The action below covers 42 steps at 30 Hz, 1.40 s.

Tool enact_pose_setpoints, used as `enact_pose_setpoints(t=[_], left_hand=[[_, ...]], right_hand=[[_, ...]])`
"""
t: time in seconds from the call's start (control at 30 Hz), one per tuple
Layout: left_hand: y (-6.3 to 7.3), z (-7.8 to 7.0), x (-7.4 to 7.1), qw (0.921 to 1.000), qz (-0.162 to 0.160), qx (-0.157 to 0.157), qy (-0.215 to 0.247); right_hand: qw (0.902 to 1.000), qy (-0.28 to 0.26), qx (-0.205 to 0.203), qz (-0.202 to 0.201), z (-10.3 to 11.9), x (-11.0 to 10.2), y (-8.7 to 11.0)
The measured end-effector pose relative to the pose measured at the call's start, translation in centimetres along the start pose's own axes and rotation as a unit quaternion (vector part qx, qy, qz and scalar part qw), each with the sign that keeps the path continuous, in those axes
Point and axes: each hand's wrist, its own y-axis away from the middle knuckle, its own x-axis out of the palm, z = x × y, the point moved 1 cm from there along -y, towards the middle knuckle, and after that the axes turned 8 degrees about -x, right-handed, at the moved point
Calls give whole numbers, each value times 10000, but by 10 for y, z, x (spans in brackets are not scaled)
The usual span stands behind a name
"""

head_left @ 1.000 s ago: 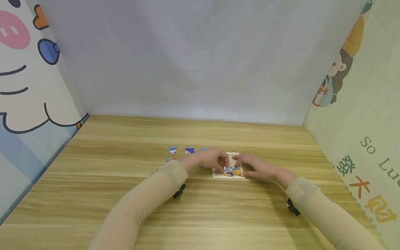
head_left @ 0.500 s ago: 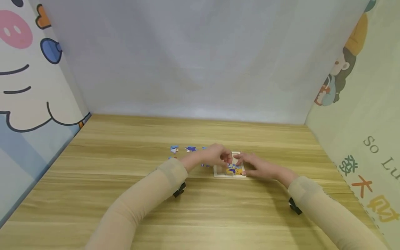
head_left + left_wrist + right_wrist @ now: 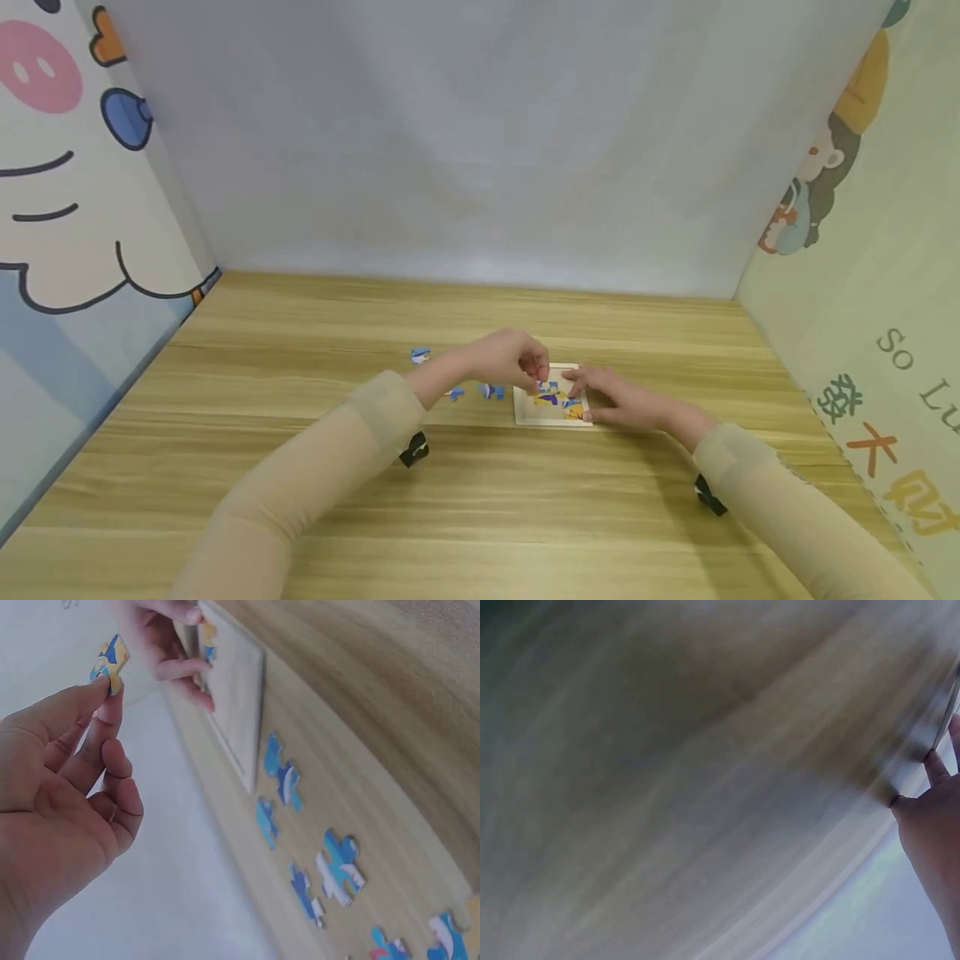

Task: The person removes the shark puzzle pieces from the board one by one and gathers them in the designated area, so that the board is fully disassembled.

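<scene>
My left hand (image 3: 504, 358) pinches a yellow and blue jigsaw piece (image 3: 112, 656) between thumb and fingertips, raised above the tray. Its other fingers curl loosely beneath, seen in the left wrist view. The pale wooden puzzle tray (image 3: 525, 417) lies flat on the table. At the tray's right side rests my right hand (image 3: 615, 398), thumb near the front corner and fingers spread over the rim. Inside that corner sits another yellow and blue piece (image 3: 573, 412), close to the right fingers. In the right wrist view only part of the right hand (image 3: 934, 817) shows, fingertips at the tray's edge.
Several loose blue and white jigsaw pieces lie left of the tray, among them one with a white patch (image 3: 340, 866) and a darker blue one (image 3: 304, 894). The wood-grain table (image 3: 480, 517) meets a pale backdrop (image 3: 480, 167) behind; printed panels flank both sides.
My left hand has lifted the yellow and blue piece off the tray, where it lay beside the corner piece, and moved slightly up and back. My right hand stays at the tray's side.
</scene>
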Motion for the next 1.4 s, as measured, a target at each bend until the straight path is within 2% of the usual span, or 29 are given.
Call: enact_pose_setpoints(t=[0.3,0.73,1.0,1.27,1.4], left_hand=[[31,-1,-20,9992,-19,-304,254],[63,24,-29,9969,-162,-551,535],[82,48,-20,9936,-121,-839,742],[87,76,-4,9917,-155,-1003,785],[86,86,3,9925,-125,-944,771]], right_hand=[[9999,149,-32,-54,-2,1,1],[9999,142,-26,-64,1,0,2],[9999,96,-103,-73,4,0,1],[10000,48,84,24,6,-1,2],[9998,29,181,81,5,-1,3]])
